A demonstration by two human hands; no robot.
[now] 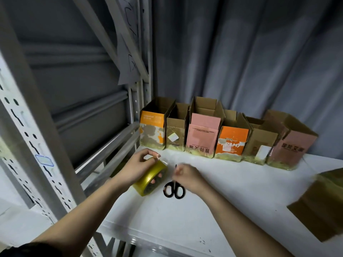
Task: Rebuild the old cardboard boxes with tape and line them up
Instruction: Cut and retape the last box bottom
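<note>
Several rebuilt cardboard boxes stand open-topped in a row along the back of the white table, from an orange one on the left to a pink-brown one on the right. Yellowish tape wraps their bottoms. My left hand grips a roll of yellow tape, fingers through its core, thumb and forefinger pinching at the tape's end. My right hand, blurred, is curled around the blades of black-handled scissors; the tip pokes out above the fist and the handles hang toward me just above the table.
Another cardboard box, blurred, sits at the table's right edge. A grey metal rack with slotted uprights stands close on the left. A grey curtain hangs behind the boxes.
</note>
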